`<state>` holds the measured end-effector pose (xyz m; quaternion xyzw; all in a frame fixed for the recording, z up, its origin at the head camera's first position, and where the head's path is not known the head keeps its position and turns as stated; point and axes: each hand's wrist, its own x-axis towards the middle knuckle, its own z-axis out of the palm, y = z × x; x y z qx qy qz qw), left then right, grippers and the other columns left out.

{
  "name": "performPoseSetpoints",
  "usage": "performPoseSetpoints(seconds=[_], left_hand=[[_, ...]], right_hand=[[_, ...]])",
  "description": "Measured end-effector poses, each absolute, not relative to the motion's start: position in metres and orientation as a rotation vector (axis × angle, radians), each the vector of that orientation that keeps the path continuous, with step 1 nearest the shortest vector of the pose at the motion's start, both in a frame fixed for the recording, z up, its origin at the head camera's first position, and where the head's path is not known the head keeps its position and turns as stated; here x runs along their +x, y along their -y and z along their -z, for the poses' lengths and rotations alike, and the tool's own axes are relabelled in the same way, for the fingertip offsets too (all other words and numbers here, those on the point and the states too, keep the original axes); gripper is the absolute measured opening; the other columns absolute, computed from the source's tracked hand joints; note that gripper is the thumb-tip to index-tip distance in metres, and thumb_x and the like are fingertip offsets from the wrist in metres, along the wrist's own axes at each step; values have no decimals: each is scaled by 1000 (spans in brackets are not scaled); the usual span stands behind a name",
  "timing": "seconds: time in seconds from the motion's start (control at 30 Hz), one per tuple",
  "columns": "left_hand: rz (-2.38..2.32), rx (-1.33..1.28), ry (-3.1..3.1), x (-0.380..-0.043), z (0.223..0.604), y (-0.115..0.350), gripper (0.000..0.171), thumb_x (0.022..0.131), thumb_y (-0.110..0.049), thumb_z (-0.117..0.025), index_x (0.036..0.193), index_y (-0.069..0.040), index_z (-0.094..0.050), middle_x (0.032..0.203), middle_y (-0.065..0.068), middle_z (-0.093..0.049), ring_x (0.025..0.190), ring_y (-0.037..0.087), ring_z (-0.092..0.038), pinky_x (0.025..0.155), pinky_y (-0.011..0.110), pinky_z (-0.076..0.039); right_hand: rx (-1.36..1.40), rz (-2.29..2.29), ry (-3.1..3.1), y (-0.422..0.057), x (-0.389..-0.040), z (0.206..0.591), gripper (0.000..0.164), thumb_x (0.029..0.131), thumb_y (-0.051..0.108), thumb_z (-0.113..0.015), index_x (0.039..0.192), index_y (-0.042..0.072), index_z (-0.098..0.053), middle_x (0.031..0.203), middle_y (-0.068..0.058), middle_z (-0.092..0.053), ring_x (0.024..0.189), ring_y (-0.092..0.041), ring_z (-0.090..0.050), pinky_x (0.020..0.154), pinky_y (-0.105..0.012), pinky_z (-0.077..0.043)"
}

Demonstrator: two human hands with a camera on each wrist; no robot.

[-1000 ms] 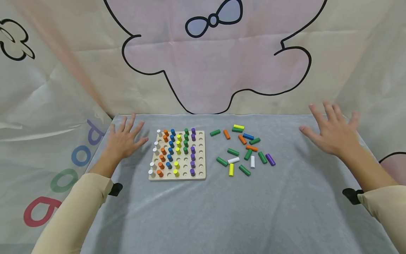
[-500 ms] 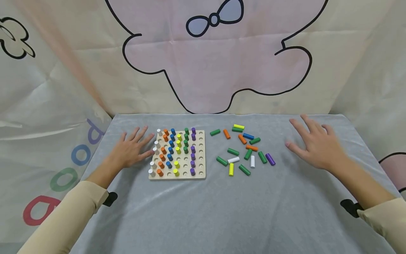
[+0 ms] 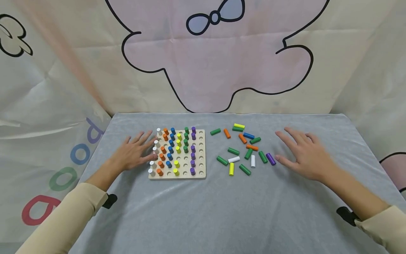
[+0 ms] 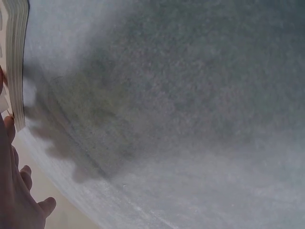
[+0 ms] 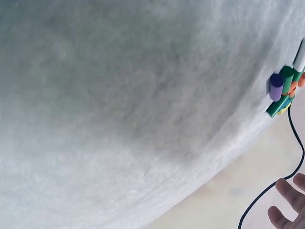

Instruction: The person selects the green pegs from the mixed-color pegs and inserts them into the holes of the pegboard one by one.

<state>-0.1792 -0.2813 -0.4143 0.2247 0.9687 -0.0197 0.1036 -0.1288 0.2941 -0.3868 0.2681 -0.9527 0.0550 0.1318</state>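
A pale wooden pegboard [image 3: 197,154] lies left of centre, with rows of white, orange, blue, yellow, green and purple pegs standing in its holes. My left hand [image 3: 133,152] is at the board's left edge, fingers spread, thumb and index tips overlapping the white pegs [image 3: 152,172]. In the left wrist view the board's layered side [image 4: 17,67] shows beside the fingers. Loose pegs lie right of the board, among them a purple peg [image 3: 271,159] and a green peg [image 3: 245,169]. My right hand [image 3: 306,155] hovers over the cloth just right of them, fingers spread, holding nothing.
A grey cloth [image 3: 203,215] covers the table. Behind it hangs a printed curtain [image 3: 203,70] with a bow drawing, and another printed sheet [image 3: 47,106] closes the left side. More loose pegs, such as a yellow one [image 3: 231,169] and a blue one [image 3: 248,135], are scattered mid-table.
My left hand has moved right and toward me, up to the board's edge. My right hand has come left and lower, close to the loose pegs. Board and pegs stay in place.
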Motion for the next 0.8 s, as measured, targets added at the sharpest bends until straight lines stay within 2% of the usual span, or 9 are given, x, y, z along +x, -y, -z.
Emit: performPoseSetpoints(seconds=[0.27,0.43,0.53,0.8], left_hand=[[34,683,-2825,-178,418,283,82,98,-67,-39,157,-11,-31,166,14,-12,149,43,-16,111,70,-17],[16,730,-2799,-177,421,284,78,101,-62,-38,157,-8,-30,166,11,-15,149,40,-18,111,68,-18],[11,746,-2791,-177,422,285,77,102,-61,-37,157,-9,-27,166,10,-15,149,39,-19,111,68,-19],[28,779,-2776,-179,423,285,80,101,-63,-38,158,-9,-25,166,10,-14,149,38,-19,110,69,-22]], right_hand=[[778,-351,2774,-272,-120,390,76,83,33,-80,147,12,-47,135,-18,-60,116,-38,-60,94,-60,-43],[702,-613,2771,-259,-118,395,73,79,23,-85,141,7,-50,110,-16,-72,90,-30,-70,72,-50,-55],[658,-699,2764,-254,-118,400,69,78,19,-86,137,5,-52,99,-13,-75,81,-24,-71,66,-44,-55],[617,-735,2765,-248,-116,418,65,75,13,-88,131,0,-58,87,-10,-75,71,-18,-68,61,-36,-55]])
